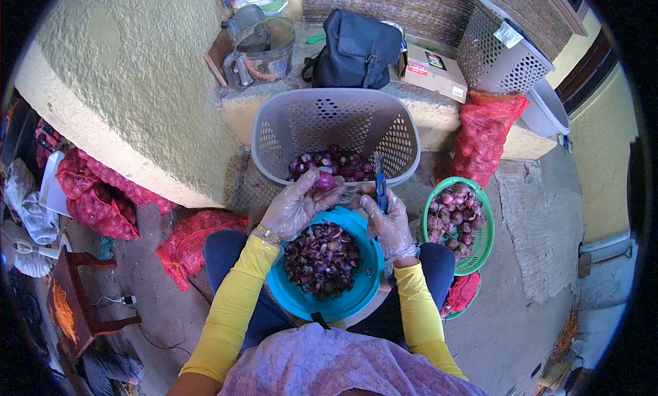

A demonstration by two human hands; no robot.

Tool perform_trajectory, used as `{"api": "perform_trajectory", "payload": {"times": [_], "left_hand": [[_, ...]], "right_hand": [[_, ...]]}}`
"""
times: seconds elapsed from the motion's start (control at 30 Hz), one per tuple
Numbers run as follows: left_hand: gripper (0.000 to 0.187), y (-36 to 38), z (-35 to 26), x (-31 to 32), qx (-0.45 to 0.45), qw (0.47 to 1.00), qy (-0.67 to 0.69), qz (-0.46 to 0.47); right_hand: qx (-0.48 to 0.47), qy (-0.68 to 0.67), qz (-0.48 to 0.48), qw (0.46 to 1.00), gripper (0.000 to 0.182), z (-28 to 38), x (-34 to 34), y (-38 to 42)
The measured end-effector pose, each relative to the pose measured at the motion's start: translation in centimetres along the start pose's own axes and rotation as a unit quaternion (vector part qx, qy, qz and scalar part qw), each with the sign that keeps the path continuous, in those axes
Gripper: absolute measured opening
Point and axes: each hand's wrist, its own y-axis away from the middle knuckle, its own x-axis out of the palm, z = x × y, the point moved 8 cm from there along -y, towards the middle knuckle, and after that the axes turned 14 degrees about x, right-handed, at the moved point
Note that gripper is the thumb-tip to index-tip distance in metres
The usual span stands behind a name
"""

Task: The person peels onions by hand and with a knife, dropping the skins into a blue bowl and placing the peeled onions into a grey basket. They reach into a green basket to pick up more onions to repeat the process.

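My left hand (293,207), in a clear plastic glove, is closed on a peeled red onion (325,181). In my gloved right hand (390,227) is a blue-handled knife (381,188), its blade pointing up and away from me. Below both hands, a turquoise basin (371,273) between my knees holds onion skins and trimmings (322,260). Just beyond the hands stands a grey perforated laundry basket (336,103), with peeled onions (351,165) at its bottom. To the right, a green colander (488,242) holds unpeeled onions (452,218).
Red mesh sacks (488,132) of onions stand at right, and another sack (199,242) lies at left. A ledge behind bears a black backpack (360,50), a cardboard box (433,70) and a clear container (264,57). A small wooden stool (79,297) is at far left.
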Motion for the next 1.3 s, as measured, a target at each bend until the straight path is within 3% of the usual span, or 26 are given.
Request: {"api": "perform_trajectory", "payload": {"times": [0.27, 0.33, 0.7, 0.93, 1.0, 1.1, 1.3], "left_hand": [[0.054, 0.3, -0.2, 0.0, 0.001, 1.000, -0.023, -0.009], [0.057, 0.3, -0.2, 0.4, 0.005, 1.000, -0.023, -0.003], [0.059, -0.4, 0.8, -2.7, 0.007, 0.998, -0.029, -0.048], [0.051, -1.0, 1.7, -3.6, -0.003, 0.998, -0.026, -0.063], [0.044, -1.1, 1.8, -3.5, -0.023, 0.998, -0.052, -0.019], [0.050, -0.8, 1.7, -3.7, -0.015, 0.992, -0.124, -0.022], [0.047, -0.7, 1.3, -2.0, -0.009, 0.995, -0.101, -0.014]], "right_hand": [[0.021, 0.051, 0.028, 0.998, 0.025, 0.1, 0.9, 0.3], [0.067, 0.055, 0.033, 0.996, 0.025, -0.2, 0.9, 0.4], [0.068, 0.057, 0.048, 0.995, 0.032, 0.1, 1.8, 1.1], [0.089, 0.024, 0.041, 0.995, 0.032, 0.0, 1.8, 1.3], [0.086, 0.034, 0.042, 0.995, 0.032, 0.0, 1.8, 1.3], [0.083, 0.040, 0.044, 0.995, 0.032, -0.2, 1.8, 1.2], [0.056, 0.072, 0.019, 0.996, 0.034, -1.4, 0.7, 0.2]]}}
